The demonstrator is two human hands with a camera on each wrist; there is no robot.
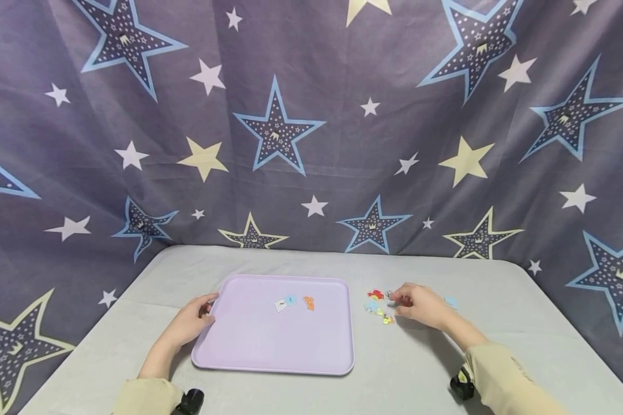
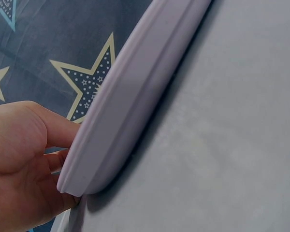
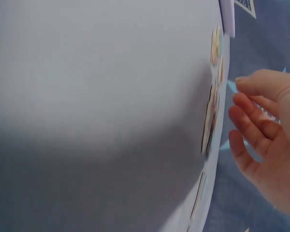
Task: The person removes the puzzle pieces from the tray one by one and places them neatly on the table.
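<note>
A pale purple tray [image 1: 270,349] lies on the table, and my left hand [image 1: 188,321] grips its left rim. The left wrist view shows the thumb at the rim, with the other fingers partly hidden. On the tray are a white card piece [image 1: 281,305], a light blue one [image 1: 291,300] touching it and an orange one [image 1: 309,303]. My right hand [image 1: 420,304], fingers loosely bent, hovers by several small flat cutouts right of the tray. Among these are a red piece [image 1: 376,294], a light blue piece [image 1: 371,308] and a yellow piece [image 1: 387,318]. No piece shows between its fingers.
Another light blue piece [image 1: 450,302] lies beyond the right wrist. The table [image 1: 394,369] has a light grey cover. A dark curtain [image 1: 311,144] with printed stars hangs behind the table's far edge and along both sides.
</note>
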